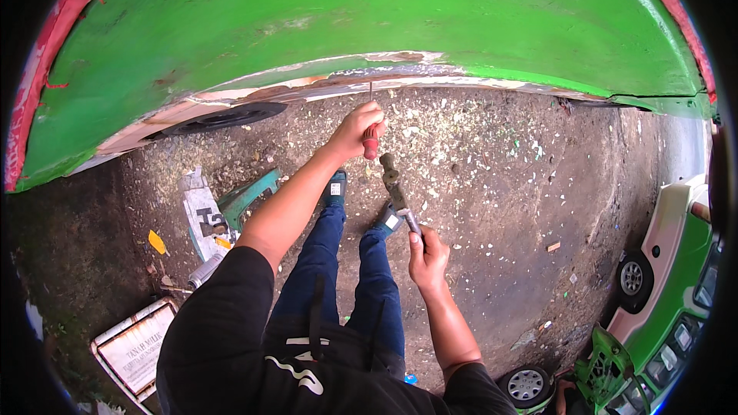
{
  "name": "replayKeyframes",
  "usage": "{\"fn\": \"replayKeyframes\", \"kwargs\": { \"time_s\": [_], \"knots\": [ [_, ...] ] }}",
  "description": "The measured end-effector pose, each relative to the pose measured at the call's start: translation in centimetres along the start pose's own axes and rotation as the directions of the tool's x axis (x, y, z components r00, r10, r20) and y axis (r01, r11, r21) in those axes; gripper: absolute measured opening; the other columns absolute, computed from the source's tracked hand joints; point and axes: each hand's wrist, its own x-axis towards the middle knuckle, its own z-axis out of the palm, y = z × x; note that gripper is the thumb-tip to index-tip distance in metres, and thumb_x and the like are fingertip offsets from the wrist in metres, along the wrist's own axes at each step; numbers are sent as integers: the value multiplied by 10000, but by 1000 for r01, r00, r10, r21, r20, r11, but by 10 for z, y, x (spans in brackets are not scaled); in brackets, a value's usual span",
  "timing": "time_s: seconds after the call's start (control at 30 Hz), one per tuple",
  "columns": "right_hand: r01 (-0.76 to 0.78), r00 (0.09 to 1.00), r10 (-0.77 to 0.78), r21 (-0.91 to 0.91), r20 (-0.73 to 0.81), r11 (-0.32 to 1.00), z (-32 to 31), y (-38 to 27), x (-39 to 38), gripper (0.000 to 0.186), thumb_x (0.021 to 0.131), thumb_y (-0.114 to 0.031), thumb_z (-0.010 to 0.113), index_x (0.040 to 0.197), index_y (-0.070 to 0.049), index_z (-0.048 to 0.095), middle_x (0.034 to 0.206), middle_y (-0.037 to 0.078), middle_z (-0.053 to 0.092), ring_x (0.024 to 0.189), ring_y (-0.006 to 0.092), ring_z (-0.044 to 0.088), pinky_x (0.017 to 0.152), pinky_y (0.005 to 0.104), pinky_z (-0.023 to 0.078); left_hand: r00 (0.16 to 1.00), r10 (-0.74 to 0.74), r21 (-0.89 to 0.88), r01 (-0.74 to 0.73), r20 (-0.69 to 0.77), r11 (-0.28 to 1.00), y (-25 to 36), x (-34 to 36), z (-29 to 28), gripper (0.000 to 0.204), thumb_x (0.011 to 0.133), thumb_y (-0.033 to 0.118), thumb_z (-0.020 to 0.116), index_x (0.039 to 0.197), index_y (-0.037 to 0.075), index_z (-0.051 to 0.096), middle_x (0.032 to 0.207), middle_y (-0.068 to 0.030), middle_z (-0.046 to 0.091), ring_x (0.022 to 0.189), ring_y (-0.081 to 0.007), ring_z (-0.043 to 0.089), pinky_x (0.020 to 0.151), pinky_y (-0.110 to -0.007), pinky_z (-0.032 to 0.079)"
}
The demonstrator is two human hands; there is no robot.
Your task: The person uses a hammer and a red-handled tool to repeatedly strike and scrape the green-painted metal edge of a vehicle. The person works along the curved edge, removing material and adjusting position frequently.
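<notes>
My left hand (357, 129) grips a red-handled screwdriver (370, 147), its thin metal shaft pointing up to the flaking white, rusty lower edge (400, 64) of a green vehicle body (369, 8). Whether the tip touches that edge I cannot tell. In my right hand (427, 255) is a worn metal hammer (397, 190), held by its handle, with the head slightly below and right of the screwdriver's handle end.
Pale chips litter the dirty ground (500, 207). At lower left lie a green piece (261, 188), a white board (192, 207) and a rusty-framed sign (138, 350). A green-and-white vehicle (669, 277) stands at right; a loose-looking wheel (527, 386) is near the bottom.
</notes>
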Motion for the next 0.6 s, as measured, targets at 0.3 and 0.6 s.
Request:
{"fn": "replayKeyframes", "kwargs": {
  "time_s": [0.3,0.6],
  "knots": [
    [134,990,-121,-242,69,961,18,17,36,157,909,-181,612,945,-28,603,654,156,580,516,329,569,491,402,456,971,-210,-227,231,112,946,4,5,5,211,756,-41,586,672,39,410,752,-46,439,661,-172,478,589,-295,391],
    [2,997,-1,15,-83,1000,2,-6,18,186,926,-175,608,961,8,611,615,133,556,517,233,565,505,333,432,995,-103,-46,102,-13,994,1,9,0,205,838,16,588,710,-9,430,749,-86,455,673,-208,470,628,-326,398]
  ]
}}
